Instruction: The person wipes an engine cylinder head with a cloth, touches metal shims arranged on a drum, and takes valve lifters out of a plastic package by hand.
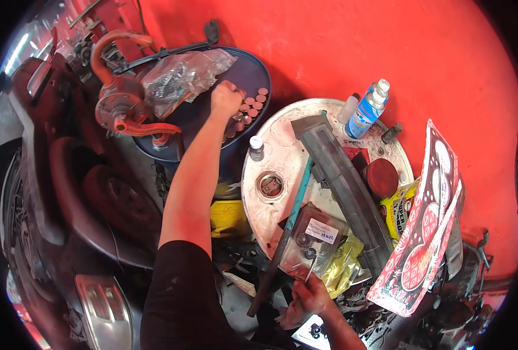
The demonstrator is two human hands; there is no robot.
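Observation:
On the dark blue drum lid (197,125), my left hand (227,99) is closed, its fingertips turned down and mostly hidden. Beside those fingers lie several small round coin-like discs (253,106), loosely in rows. Closer to me, my right hand (311,298) grips a thin metal rod (311,269) that points away from me. Its tip lies over a clear plastic packet (305,233) with a white label and dark round parts inside. The packet rests at the near side of a whitish drum top (264,213).
A crumpled clear bag (186,76) and an orange crank pump (121,108) occupy the blue drum. A long black plastic part (343,186), blue spray can (367,111) and teal bar (298,201) lie or stand on the whitish drum. A dark motorcycle (95,198) stands left; a red wall (340,46) rises behind.

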